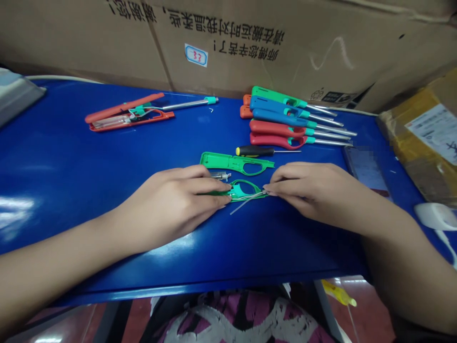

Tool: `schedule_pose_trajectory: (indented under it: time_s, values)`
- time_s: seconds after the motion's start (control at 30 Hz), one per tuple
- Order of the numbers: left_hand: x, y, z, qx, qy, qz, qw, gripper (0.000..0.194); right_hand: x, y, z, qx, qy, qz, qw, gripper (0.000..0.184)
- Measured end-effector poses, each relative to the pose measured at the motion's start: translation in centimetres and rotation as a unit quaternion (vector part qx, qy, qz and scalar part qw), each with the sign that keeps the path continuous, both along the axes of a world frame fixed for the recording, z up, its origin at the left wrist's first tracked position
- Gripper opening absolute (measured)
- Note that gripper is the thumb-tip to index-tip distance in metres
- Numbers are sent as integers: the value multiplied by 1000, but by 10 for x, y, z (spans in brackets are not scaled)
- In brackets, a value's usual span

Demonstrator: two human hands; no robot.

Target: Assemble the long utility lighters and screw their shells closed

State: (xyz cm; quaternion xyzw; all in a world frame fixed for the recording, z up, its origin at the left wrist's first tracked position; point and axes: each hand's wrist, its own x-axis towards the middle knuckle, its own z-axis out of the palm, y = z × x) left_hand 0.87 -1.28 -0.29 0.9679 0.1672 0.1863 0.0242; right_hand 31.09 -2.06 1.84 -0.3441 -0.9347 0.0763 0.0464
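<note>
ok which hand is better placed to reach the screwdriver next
Probably the right hand: its knuckles sit close to the screwdriver, on the person's side of the shaft, whereas the loose green shell half lies between the left hand and the handle.

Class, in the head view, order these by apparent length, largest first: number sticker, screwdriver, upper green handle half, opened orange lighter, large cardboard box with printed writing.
1. Large cardboard box
2. Opened orange lighter
3. Upper green handle half and screwdriver: too alike to rank
4. Number sticker
</note>
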Motion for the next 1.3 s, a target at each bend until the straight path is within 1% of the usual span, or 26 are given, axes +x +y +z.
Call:
schedule_pose_trajectory:
  time_s: [0.13,0.33,0.43,0.5,0.57,0.67,0.77,0.83,1.0,1.23,1.3]
  values:
    - [1,0,2,10,3,5,1000,27,-1,-3,1,30,-43,30,998,30]
    - [2,-1,3,6,2,9,1000,30,-1,-5,2,61,-79,32,994,31]
    - [2,0,2,-1,-3,6,1000,28,-4,-7,1,70,-93,39,992,31]
    - [1,0,1,-4,-3,8,1000,26,-6,-10,1,71,-90,29,993,29]
    - [0,1,0,-7,-4,12,1000,25,-8,-11,1,52,-67,7,996,27]
    - [0,1,-1,-9,-9,8,1000,25,-9,-9,0,-3,-9,-23,1000,23]
    - [0,1,-2,-4,-16,-4,1000,25,-9,-4,-2,-52,40,-29,997,22]
    - [0,0,-2,2,-22,-7,1000,25,-10,-1,-3,-71,60,-25,995,23]
    - [0,-1,-2,22,-31,23,999,25,-10,0,-5,-71,64,-26,995,24]
    - [0,-7,1,102,43,24,994,31,-10,-3,-2,-67,42,-35,996,24]
    - [-1,-8,1,105,47,22,993,30,-10,-3,-2,-64,35,-35,997,24]
